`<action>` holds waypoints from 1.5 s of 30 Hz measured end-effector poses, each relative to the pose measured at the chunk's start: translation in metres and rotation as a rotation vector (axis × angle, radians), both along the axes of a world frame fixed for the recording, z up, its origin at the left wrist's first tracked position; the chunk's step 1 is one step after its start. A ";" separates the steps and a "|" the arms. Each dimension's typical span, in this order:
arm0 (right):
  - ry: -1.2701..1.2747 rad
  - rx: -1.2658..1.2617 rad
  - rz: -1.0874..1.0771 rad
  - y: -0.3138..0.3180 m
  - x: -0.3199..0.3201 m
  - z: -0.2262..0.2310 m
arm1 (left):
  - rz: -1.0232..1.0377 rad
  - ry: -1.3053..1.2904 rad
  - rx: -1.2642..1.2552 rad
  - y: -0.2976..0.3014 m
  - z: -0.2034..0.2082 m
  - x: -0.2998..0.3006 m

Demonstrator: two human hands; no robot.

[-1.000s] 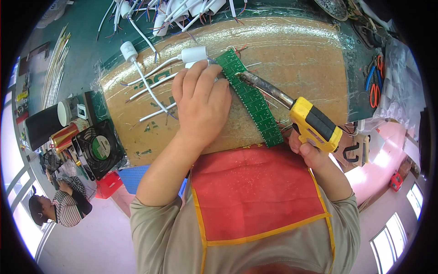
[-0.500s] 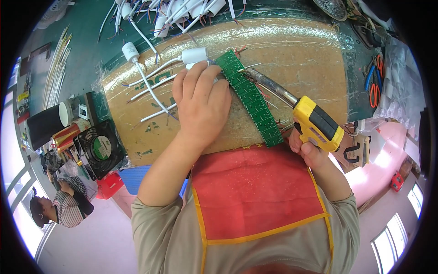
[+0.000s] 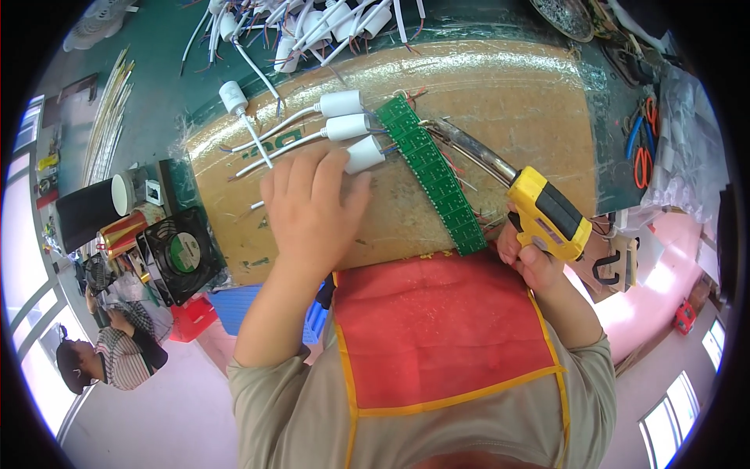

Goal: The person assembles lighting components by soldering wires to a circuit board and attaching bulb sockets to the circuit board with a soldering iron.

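Observation:
My left hand (image 3: 312, 207) hovers over the cardboard mat, fingers loosely bent and thumb apart, covering part of a white cable. Its index finger is right beside the lowest of three white cylindrical cable pieces (image 3: 365, 155); no grip on it shows. These three lie in a column with their right ends toward a strip of green circuit boards (image 3: 433, 176). Closed round the handle of a yellow and black soldering gun (image 3: 551, 215) is my right hand (image 3: 533, 254). The gun's metal tip points up-left, close to the strip's upper right edge.
Another white cable piece (image 3: 233, 98) lies at the mat's upper left. A heap of similar pieces (image 3: 312, 31) fills the far side. A black fan (image 3: 178, 254) stands left, pliers (image 3: 642, 144) lie right. Another person (image 3: 109, 348) is at the lower left.
My left hand has drawn back left and nearer to me, uncovering the cable pieces beside the board strip. The soldering gun has hardly moved; the whole view has shifted slightly.

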State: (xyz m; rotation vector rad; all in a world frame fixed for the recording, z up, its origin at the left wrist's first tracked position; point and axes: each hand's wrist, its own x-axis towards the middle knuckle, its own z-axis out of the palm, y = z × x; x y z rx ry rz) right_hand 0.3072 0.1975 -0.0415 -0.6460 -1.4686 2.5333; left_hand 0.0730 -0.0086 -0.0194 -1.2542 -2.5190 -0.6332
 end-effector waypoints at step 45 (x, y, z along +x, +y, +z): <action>0.096 -0.008 0.003 0.004 -0.007 -0.001 | 0.531 -0.507 0.831 -0.039 0.003 -0.195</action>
